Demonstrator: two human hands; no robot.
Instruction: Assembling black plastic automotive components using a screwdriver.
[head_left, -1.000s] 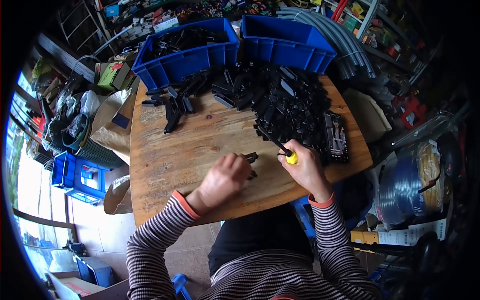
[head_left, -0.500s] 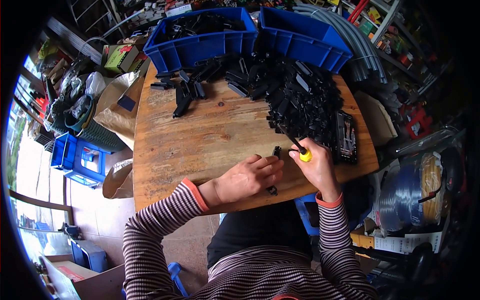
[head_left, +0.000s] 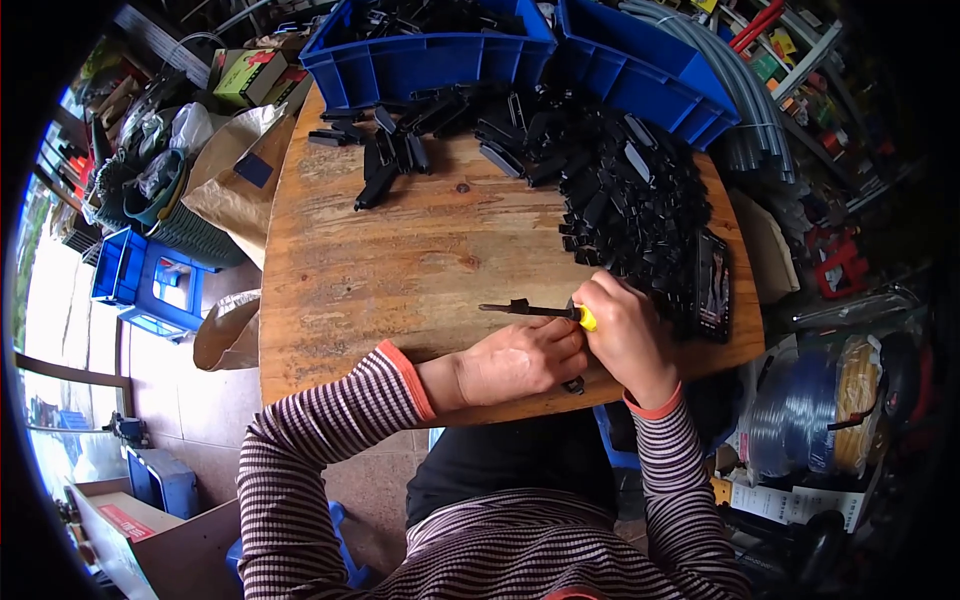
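Note:
My right hand (head_left: 622, 325) is closed round the yellow handle of a screwdriver (head_left: 540, 309). The dark shaft points left, passing just above my left hand's knuckles, and a small black bit sits partway along it. At the front of the table, my left hand (head_left: 520, 357) has its fingers curled down over a small black part (head_left: 573, 386). One end of this part shows below the fingers, while the rest is hidden. Up and right of both hands lies a large pile of black plastic parts (head_left: 630, 195).
Two blue bins (head_left: 430, 68) stand at the table's far edge, the left one holding black parts. A phone (head_left: 712, 285) lies by the right edge of the wooden table (head_left: 380, 270). More loose black parts (head_left: 378, 185) lie far left. Wire coils (head_left: 810, 405) stand right of the table.
The screwdriver has swung from pointing up and left to lying nearly level, pointing left over my left hand. My left hand stays closed on the black part. The whole view has shifted slightly.

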